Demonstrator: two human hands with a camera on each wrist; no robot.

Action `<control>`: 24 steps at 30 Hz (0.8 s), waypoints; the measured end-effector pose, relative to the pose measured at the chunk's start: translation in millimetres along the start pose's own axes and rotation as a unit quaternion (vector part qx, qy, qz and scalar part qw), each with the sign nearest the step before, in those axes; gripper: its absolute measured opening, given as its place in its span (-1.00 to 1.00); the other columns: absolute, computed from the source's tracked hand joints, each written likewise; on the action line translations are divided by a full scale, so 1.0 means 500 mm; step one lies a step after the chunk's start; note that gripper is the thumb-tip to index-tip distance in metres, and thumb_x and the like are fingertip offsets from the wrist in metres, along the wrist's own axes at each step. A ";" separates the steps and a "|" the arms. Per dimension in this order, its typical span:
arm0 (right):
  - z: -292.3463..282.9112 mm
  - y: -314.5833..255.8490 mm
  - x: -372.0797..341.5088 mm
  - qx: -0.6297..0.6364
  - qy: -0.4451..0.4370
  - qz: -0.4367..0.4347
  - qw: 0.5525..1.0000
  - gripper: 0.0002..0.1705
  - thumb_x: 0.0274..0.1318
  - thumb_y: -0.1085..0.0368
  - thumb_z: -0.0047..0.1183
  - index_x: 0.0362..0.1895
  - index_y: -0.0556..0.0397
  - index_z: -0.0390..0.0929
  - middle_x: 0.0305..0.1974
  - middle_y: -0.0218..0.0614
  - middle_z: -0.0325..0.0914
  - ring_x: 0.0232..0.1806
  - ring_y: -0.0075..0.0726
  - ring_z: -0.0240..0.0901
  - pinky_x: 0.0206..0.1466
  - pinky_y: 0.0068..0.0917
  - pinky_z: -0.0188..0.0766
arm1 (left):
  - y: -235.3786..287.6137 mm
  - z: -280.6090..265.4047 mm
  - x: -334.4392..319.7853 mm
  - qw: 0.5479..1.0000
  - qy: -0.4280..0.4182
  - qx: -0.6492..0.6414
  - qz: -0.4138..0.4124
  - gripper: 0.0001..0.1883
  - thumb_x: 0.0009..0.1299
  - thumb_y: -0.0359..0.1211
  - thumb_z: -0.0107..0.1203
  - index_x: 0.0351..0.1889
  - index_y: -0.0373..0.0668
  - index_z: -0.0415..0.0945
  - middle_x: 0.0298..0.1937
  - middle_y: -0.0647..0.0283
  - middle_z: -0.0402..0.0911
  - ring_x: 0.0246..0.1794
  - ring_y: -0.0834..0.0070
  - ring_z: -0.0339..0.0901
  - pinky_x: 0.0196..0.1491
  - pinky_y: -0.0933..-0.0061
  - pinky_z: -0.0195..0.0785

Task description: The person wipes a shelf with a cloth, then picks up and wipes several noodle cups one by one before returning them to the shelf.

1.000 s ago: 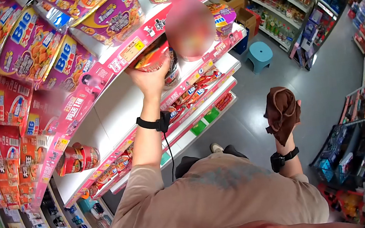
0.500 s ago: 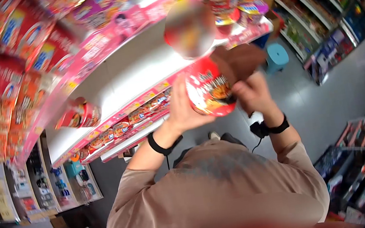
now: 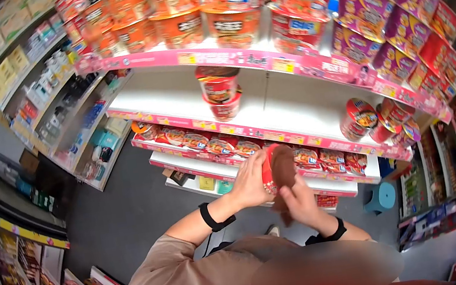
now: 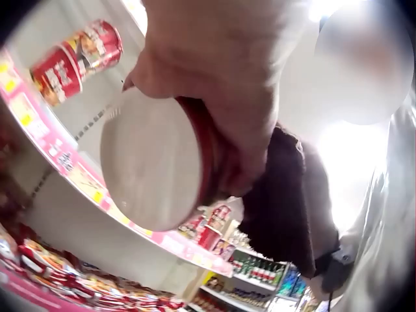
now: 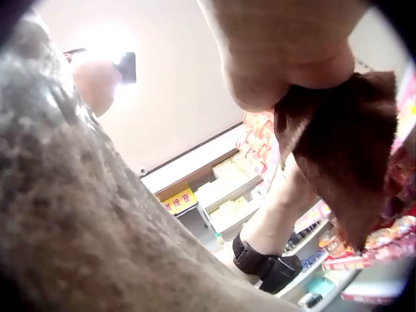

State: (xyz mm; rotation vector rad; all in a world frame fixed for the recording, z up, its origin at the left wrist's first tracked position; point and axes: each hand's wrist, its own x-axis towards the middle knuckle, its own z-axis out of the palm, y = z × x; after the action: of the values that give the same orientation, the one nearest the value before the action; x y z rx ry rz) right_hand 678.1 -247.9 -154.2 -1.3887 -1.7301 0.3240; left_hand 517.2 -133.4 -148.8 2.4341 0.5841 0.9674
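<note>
My left hand [image 3: 250, 181] grips a red instant noodle cup [image 3: 267, 171] in front of the shelf, fingers wrapped around its side. The cup is tipped over, and its pale round end [image 4: 153, 159] faces the left wrist camera. In my right hand [image 3: 303, 202] is a brown cloth [image 3: 284, 168], spread against the cup's right-hand end and hiding it in the head view. A corner of the cloth [image 5: 344, 149] hangs down below the right hand in the right wrist view. Both hands are close together, just in front of the body.
Behind the hands, a white shelf [image 3: 162, 96] bears two stacked noodle cups [image 3: 221, 93] and more cups [image 3: 359, 118] at its right. Above it stand rows of stacked noodle tubs [image 3: 178, 29]; below lie red noodle packs [image 3: 222, 145]. A blue stool [image 3: 381, 197] stands on the floor at right.
The left hand has drawn the cup out from the shelf and tipped it. The right hand has brought the cloth over from the right onto the cup. The head view has turned left.
</note>
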 end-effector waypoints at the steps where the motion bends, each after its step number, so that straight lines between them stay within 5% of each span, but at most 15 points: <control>1: 0.012 -0.022 -0.001 -0.052 -0.056 -0.050 0.996 -0.52 0.41 0.20 -0.12 0.26 0.24 0.40 0.28 0.13 0.36 0.36 0.29 0.26 0.47 -0.08 0.13 | 0.005 -0.024 -0.012 0.999 -0.013 -0.010 0.032 0.13 -0.16 -0.12 0.54 0.38 -0.27 0.17 0.36 -0.18 0.27 0.37 -0.14 0.27 0.37 -0.08 0.17; 4: 0.052 -0.054 0.072 -0.009 -0.033 -0.032 0.999 -0.50 0.43 0.17 -0.15 0.28 0.25 0.39 0.32 0.14 0.34 0.40 0.26 0.23 0.47 -0.08 0.13 | 0.001 -0.070 -0.064 0.993 -0.001 -0.089 0.072 -0.07 -0.18 -0.16 0.52 0.24 -0.21 0.39 0.24 -0.17 0.40 0.32 -0.14 0.31 0.35 -0.09 0.18; 5: 0.072 -0.051 0.092 0.032 0.008 -0.001 0.999 -0.49 0.45 0.16 -0.18 0.30 0.24 0.39 0.36 0.15 0.31 0.43 0.24 0.21 0.46 -0.11 0.14 | -0.009 -0.071 -0.078 0.994 -0.005 -0.092 0.061 0.00 -0.19 -0.16 0.52 0.27 -0.25 0.32 0.26 -0.17 0.37 0.30 -0.14 0.32 0.33 -0.10 0.19; 7: 0.090 -0.043 0.099 0.103 -0.003 0.057 0.993 -0.50 0.47 0.17 -0.21 0.31 0.25 0.38 0.39 0.16 0.28 0.44 0.22 0.19 0.47 -0.14 0.14 | -0.018 -0.067 -0.144 0.990 0.124 -0.034 0.063 0.07 -0.18 -0.15 0.53 0.32 -0.31 0.22 0.28 -0.17 0.34 0.30 -0.13 0.33 0.32 -0.08 0.20; 8: 0.116 -0.039 0.069 0.095 0.002 0.101 0.990 -0.51 0.48 0.20 -0.23 0.29 0.28 0.38 0.37 0.15 0.31 0.42 0.24 0.22 0.47 -0.16 0.13 | -0.028 -0.073 -0.166 0.991 0.124 -0.018 0.046 0.10 -0.18 -0.14 0.54 0.33 -0.32 0.19 0.28 -0.17 0.33 0.30 -0.13 0.33 0.32 -0.06 0.20; 9: 0.133 -0.073 0.046 0.063 0.041 0.037 0.996 -0.53 0.46 0.19 -0.17 0.23 0.31 0.43 0.33 0.23 0.33 0.41 0.30 0.23 0.48 -0.14 0.12 | -0.034 -0.084 -0.183 0.992 0.124 -0.002 0.030 0.12 -0.18 -0.13 0.55 0.34 -0.33 0.16 0.29 -0.17 0.32 0.29 -0.13 0.33 0.32 -0.05 0.21; 11: 0.163 -0.108 -0.032 -0.065 -0.009 0.060 0.996 -0.54 0.42 0.19 -0.10 0.16 0.35 0.46 0.31 0.32 0.32 0.41 0.35 0.22 0.51 -0.13 0.08 | -0.055 -0.096 -0.198 0.993 0.120 -0.003 0.017 0.16 -0.18 -0.11 0.56 0.36 -0.34 0.13 0.27 -0.16 0.32 0.28 -0.14 0.33 0.32 -0.03 0.22; 12: 0.158 -0.149 -0.024 -0.052 -0.040 0.013 0.998 -0.52 0.39 0.18 -0.03 0.11 0.42 0.46 0.33 0.39 0.27 0.45 0.37 0.16 0.54 -0.13 0.05 | -0.069 -0.093 -0.202 0.993 0.113 -0.020 0.019 0.16 -0.18 -0.10 0.57 0.36 -0.34 0.12 0.26 -0.16 0.32 0.27 -0.14 0.33 0.32 -0.02 0.22; 15: 0.136 -0.181 0.022 -0.049 -0.076 0.070 0.993 -0.49 0.39 0.17 -0.02 0.12 0.45 0.44 0.35 0.37 0.26 0.46 0.32 0.16 0.54 -0.15 0.05 | -0.057 -0.113 -0.214 0.994 0.051 -0.097 0.023 0.18 -0.15 -0.07 0.56 0.38 -0.33 0.09 0.28 -0.16 0.31 0.28 -0.15 0.32 0.33 -0.04 0.22; 17: 0.131 -0.174 0.055 -0.050 0.015 0.075 0.996 -0.46 0.43 0.18 -0.10 0.29 0.36 0.37 0.37 0.26 0.28 0.46 0.21 0.19 0.51 -0.21 0.10 | -0.042 -0.122 -0.236 0.991 0.059 -0.104 0.060 0.18 -0.14 -0.07 0.55 0.39 -0.33 0.09 0.31 -0.16 0.29 0.31 -0.14 0.30 0.35 -0.04 0.20; 20: 0.117 -0.183 0.026 0.030 0.016 0.104 0.994 -0.49 0.46 0.20 -0.18 0.29 0.35 0.37 0.34 0.23 0.33 0.46 0.22 0.19 0.50 -0.21 0.10 | -0.015 -0.142 -0.244 0.992 0.091 -0.067 0.046 0.21 -0.15 -0.06 0.54 0.41 -0.32 0.06 0.36 -0.15 0.24 0.36 -0.12 0.28 0.39 -0.03 0.16; 24: 0.154 -0.193 -0.080 -0.097 0.085 0.151 0.980 -0.50 0.45 0.17 -0.14 0.21 0.41 0.41 0.33 0.37 0.28 0.45 0.37 0.15 0.52 -0.11 0.06 | -0.033 -0.116 -0.226 0.985 0.134 -0.104 0.008 0.23 -0.18 -0.09 0.56 0.42 -0.34 0.04 0.36 -0.15 0.22 0.37 -0.14 0.25 0.38 -0.02 0.19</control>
State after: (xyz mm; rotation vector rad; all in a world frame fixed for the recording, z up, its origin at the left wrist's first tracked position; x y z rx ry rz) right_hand 556.5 -292.8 -153.7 -1.7737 -1.4403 0.1980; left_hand 397.2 -165.5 -179.2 2.1446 0.5228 1.3077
